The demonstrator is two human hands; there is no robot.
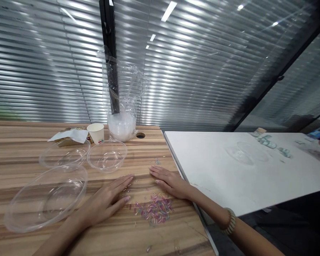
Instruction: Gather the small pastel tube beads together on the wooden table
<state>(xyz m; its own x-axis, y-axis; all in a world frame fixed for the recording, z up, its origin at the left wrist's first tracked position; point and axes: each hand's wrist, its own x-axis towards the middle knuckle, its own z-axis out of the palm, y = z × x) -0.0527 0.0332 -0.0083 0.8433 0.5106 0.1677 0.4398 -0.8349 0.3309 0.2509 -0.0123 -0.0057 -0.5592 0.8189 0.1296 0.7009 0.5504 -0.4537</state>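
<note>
1. We see the left hand (104,201) palm down over the wooden table (109,243), its fingers stretched out, thumb spread wide, gripping nothing.
2. We see the right hand (172,182) opposite, also palm down with fingers extended, gripping nothing.
3. We find the pile of small colourful tubes (156,209) on the table, between the hands and slightly nearer us, with stray pieces around it.
4. Beyond the left hand, we see clear bowls (106,156), then a paper cup (96,133) beside a plastic bag (122,124).
</note>
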